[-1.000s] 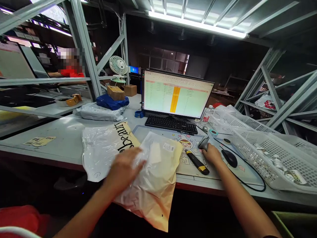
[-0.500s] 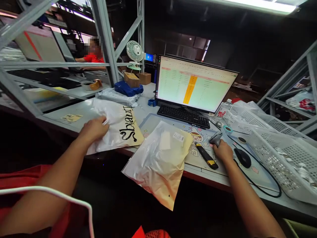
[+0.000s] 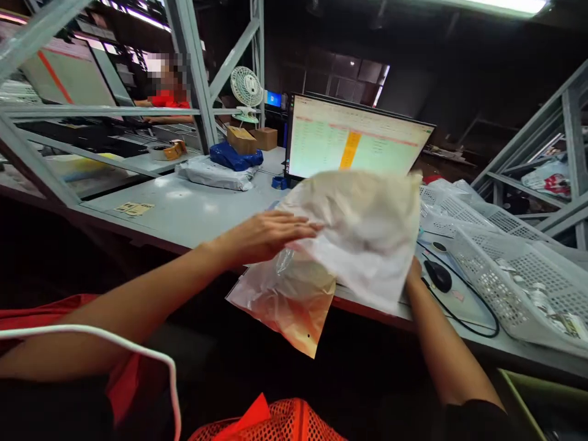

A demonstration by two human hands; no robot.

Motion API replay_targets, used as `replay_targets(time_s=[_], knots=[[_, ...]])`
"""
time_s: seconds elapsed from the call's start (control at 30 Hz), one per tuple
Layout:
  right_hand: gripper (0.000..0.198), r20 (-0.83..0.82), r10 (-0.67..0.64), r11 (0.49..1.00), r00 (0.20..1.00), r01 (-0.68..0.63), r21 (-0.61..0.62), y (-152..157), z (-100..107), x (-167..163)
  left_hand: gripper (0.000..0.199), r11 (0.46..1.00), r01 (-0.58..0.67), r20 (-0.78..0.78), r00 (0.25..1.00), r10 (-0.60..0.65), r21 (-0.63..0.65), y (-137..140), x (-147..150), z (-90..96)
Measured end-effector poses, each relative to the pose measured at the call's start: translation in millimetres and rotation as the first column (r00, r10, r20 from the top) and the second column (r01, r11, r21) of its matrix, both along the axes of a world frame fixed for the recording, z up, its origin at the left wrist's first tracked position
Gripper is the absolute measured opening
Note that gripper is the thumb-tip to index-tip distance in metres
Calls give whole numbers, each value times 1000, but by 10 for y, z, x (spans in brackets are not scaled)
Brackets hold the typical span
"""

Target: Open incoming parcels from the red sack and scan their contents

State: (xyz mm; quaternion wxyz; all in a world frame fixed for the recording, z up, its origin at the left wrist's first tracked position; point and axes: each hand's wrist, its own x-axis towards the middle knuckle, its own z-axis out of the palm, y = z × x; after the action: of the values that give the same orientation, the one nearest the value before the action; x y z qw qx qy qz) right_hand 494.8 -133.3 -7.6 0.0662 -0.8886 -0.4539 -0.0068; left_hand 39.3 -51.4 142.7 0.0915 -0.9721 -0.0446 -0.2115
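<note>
My left hand (image 3: 271, 236) has its fingers stretched out, and their tips overlap the left part of a raised white poly mailer bag (image 3: 362, 239). That bag is blurred, tilted up, and shows a plain side. Whether the thumb pinches it is hidden. Under it, another white poly mailer (image 3: 294, 294) hangs partly over the desk's front edge. My right hand (image 3: 414, 269) is mostly covered by the raised bag, so its fingers do not show. A black mouse (image 3: 438, 276) lies just right of it, with a black cable around.
A monitor (image 3: 321, 131) stands behind the bags. White perforated baskets (image 3: 519, 288) line the right side. A blue package (image 3: 236, 156), small boxes (image 3: 242, 140) and a fan (image 3: 247, 87) sit at the back left. Yellowish labels (image 3: 135, 209) lie on the desk. Beyond the metal frame sits another person (image 3: 169, 98).
The mailer with black lettering has moved right and been lifted over the other mailer. My left hand moved right with it, its fingers straightening. The scanner in my right hand is now hidden.
</note>
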Motion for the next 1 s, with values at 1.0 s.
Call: replay_targets(time_s=[1.0], knots=[[40, -276, 155, 982, 949, -117, 148, 32, 841, 63, 71, 904, -323, -353, 911, 215, -280, -381, 1591, -1342]])
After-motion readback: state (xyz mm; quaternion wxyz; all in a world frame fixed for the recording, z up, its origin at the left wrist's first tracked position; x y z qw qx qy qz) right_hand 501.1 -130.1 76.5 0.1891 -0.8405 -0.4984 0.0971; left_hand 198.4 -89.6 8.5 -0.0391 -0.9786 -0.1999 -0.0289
